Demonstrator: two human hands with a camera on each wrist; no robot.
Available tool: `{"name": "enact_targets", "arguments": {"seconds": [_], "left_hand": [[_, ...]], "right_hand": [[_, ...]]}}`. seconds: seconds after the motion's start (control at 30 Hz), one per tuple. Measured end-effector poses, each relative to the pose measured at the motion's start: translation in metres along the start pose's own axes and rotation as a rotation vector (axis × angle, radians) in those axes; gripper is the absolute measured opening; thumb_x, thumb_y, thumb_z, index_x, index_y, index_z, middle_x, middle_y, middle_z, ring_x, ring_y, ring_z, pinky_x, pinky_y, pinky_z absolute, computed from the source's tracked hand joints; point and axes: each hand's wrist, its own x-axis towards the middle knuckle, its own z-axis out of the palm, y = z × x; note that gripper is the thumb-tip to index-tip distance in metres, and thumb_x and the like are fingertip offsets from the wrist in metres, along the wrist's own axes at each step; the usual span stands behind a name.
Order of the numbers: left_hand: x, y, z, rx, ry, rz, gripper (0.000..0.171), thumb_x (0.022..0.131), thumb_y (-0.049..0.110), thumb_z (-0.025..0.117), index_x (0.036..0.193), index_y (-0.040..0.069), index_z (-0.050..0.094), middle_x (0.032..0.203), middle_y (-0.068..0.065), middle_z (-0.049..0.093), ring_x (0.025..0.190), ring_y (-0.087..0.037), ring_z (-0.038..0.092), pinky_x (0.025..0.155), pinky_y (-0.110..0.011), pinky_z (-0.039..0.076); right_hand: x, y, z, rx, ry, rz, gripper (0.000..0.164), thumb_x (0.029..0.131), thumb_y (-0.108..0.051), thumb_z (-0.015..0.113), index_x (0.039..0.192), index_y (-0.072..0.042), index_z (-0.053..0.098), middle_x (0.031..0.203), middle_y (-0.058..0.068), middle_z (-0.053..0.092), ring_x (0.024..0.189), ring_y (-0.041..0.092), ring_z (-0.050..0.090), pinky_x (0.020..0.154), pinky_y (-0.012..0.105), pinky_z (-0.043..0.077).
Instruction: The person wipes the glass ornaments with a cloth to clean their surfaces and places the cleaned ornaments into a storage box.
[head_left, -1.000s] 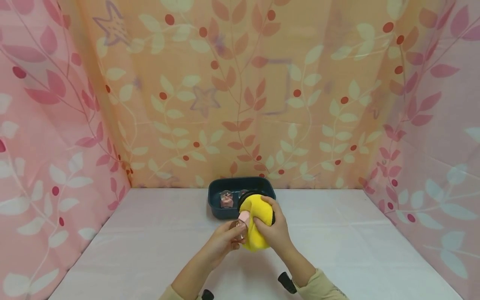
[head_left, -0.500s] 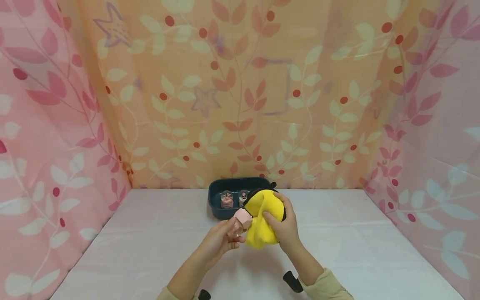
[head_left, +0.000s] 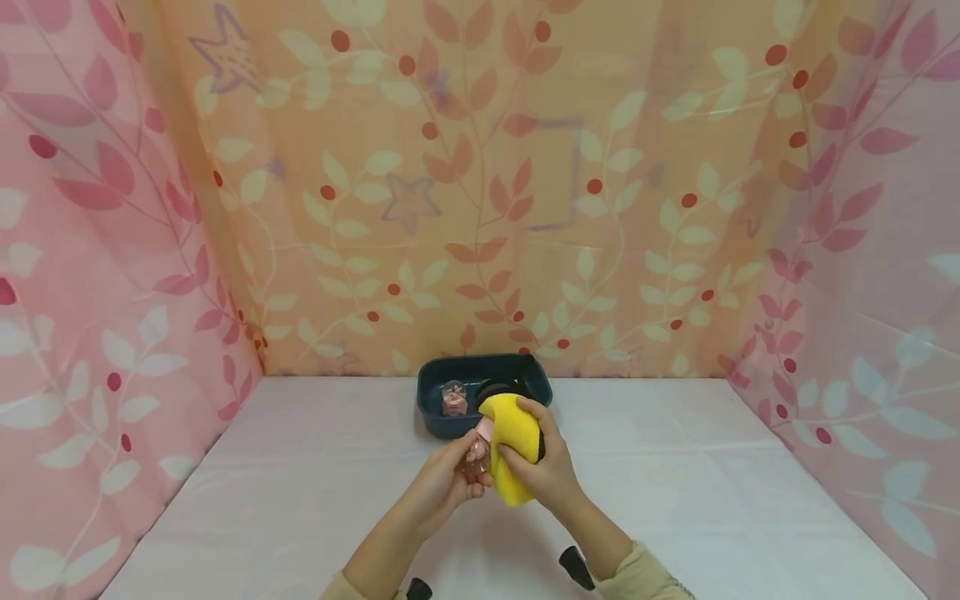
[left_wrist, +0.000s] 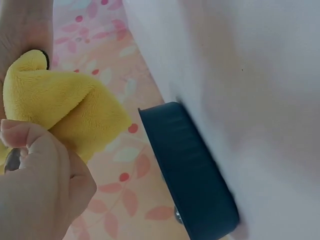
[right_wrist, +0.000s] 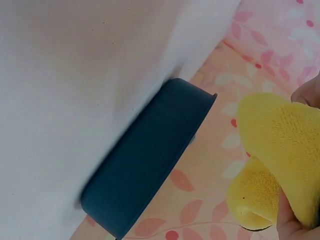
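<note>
In the head view my left hand [head_left: 435,492] holds a small snow globe [head_left: 477,457], its clear ball downward and its pink base up. My right hand [head_left: 553,467] grips a yellow cloth [head_left: 514,429] with dark edging and presses it to the base, covering part of it. The left wrist view has the fluffy cloth [left_wrist: 65,100] beyond the curled fingers of the left hand [left_wrist: 45,185], with a sliver of the globe showing. Folds of the same cloth [right_wrist: 280,145] hang by the right hand's fingers in the right wrist view.
Behind the hands a dark blue bin [head_left: 444,427] stands on the white-covered table [head_left: 315,467]. Another pink snow globe [head_left: 453,400] sits at its left; the cloth blocks part of its right side. A leaf-patterned curtain [head_left: 360,250] closes off the back and sides.
The cloth swung off to the right, baring the pink base and a second globe in the bin, then came back left over the base. The held globe tilted slightly.
</note>
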Motion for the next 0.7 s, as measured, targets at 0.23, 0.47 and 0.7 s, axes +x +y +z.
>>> {"name": "enact_targets", "arguments": {"seconds": [0.23, 0.47, 0.7], "left_hand": [[0.001, 0.0, 0.001, 0.1, 0.05, -0.011, 0.034, 0.096, 0.024, 0.062, 0.113, -0.003, 0.053, 0.089, -0.004, 0.053, 0.075, -0.011, 0.053, 0.065, -0.02, 0.042], [0.002, -0.002, -0.003, 0.105, 0.062, -0.02, 0.039, 0.095, 0.025, 0.062, 0.117, -0.006, 0.052, 0.089, -0.005, 0.053, 0.078, -0.013, 0.053, 0.069, -0.021, 0.045], [0.003, -0.003, -0.007, 0.093, 0.064, -0.002, 0.053, 0.096, 0.027, 0.061, 0.129, -0.007, 0.038, 0.095, -0.007, 0.053, 0.08, -0.014, 0.058, 0.072, -0.024, 0.049]], "right_hand": [[0.003, -0.001, -0.004, -0.012, 0.06, 0.077, 0.057, 0.082, 0.004, 0.071, 0.131, -0.011, 0.046, 0.112, 0.015, 0.049, 0.09, 0.027, 0.048, 0.074, 0.034, 0.049], [0.006, 0.0, -0.008, 0.042, 0.077, 0.165, 0.057, 0.083, 0.003, 0.069, 0.133, -0.011, 0.046, 0.114, 0.015, 0.048, 0.093, 0.028, 0.047, 0.077, 0.039, 0.047], [0.012, 0.004, -0.014, 0.179, 0.112, 0.335, 0.06, 0.085, 0.001, 0.066, 0.138, -0.014, 0.042, 0.116, 0.013, 0.046, 0.096, 0.027, 0.048, 0.078, 0.033, 0.049]]}}
